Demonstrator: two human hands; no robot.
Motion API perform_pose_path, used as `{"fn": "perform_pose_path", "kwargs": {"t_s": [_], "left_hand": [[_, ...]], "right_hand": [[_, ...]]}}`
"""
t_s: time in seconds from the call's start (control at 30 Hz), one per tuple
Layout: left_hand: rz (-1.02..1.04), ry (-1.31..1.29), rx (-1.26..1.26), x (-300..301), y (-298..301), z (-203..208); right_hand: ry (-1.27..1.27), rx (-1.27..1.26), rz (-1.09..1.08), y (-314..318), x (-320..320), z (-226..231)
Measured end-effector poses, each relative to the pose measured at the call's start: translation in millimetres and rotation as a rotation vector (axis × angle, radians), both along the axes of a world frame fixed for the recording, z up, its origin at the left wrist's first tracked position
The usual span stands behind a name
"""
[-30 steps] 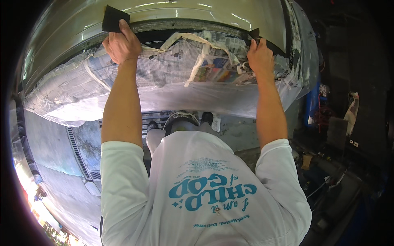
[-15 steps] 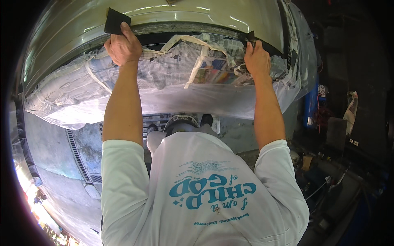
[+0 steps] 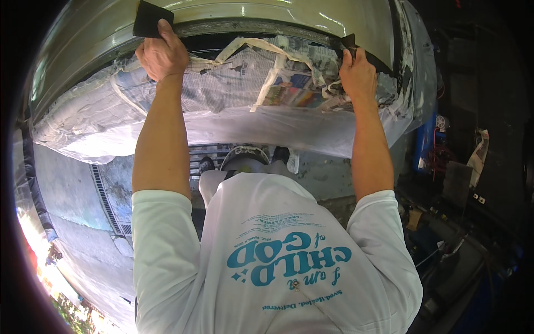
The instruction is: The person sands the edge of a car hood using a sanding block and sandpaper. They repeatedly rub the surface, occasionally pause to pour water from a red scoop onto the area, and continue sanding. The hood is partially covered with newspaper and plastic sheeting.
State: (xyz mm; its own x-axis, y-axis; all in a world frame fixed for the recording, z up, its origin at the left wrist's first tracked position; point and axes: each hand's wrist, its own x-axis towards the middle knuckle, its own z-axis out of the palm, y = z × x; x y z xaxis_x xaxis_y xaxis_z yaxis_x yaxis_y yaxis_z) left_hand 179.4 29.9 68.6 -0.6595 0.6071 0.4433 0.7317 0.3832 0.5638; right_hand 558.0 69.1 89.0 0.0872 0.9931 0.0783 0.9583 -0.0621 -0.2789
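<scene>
My left hand (image 3: 164, 54) is closed on a flat black square pad (image 3: 153, 20), thumb on its near face, held against the glossy olive-beige vehicle panel (image 3: 261, 10). At the panel's lower right edge, the fingers of my right hand (image 3: 357, 73) pinch a small dark folded piece (image 3: 349, 40); its kind is unclear, and my fingers partly hide it. Below the panel's dark edge strip (image 3: 206, 42) lies masking newspaper (image 3: 233, 83), with loosened cream masking tape (image 3: 261, 44) running across it in a zigzag.
Clear plastic sheeting (image 3: 261, 128) hangs below the newspaper, toward my legs. Under me is a grey concrete floor (image 3: 72, 189) with a drain grate (image 3: 105, 197). Dark clutter and cables (image 3: 439, 245) stand at the right, near a blue upright object (image 3: 427, 142).
The view has shifted a little, so the panel's edge sits slightly higher. Both hands keep their grips and stay at about the same places on the panel.
</scene>
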Motion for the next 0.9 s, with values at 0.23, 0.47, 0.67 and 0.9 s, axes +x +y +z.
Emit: {"fn": "perform_pose_path", "kwargs": {"t_s": [0.23,0.47,0.67,0.9], "left_hand": [[-0.065,0.001,0.005,-10.4,5.3,-7.3],[-0.037,-0.004,0.055,-3.5,1.3,-2.3],[-0.033,0.003,0.059,-2.8,2.0,-3.9],[-0.048,-0.004,0.029,-4.7,1.4,-1.6]], "right_hand": [[0.114,0.067,-0.182,-2.6,-12.5,-9.1],[0.006,0.011,-0.066,-4.9,-9.3,1.2],[0.057,0.105,-0.166,1.7,-5.3,-16.4],[0.064,0.035,-0.118,-5.0,-8.1,-6.5]]}}
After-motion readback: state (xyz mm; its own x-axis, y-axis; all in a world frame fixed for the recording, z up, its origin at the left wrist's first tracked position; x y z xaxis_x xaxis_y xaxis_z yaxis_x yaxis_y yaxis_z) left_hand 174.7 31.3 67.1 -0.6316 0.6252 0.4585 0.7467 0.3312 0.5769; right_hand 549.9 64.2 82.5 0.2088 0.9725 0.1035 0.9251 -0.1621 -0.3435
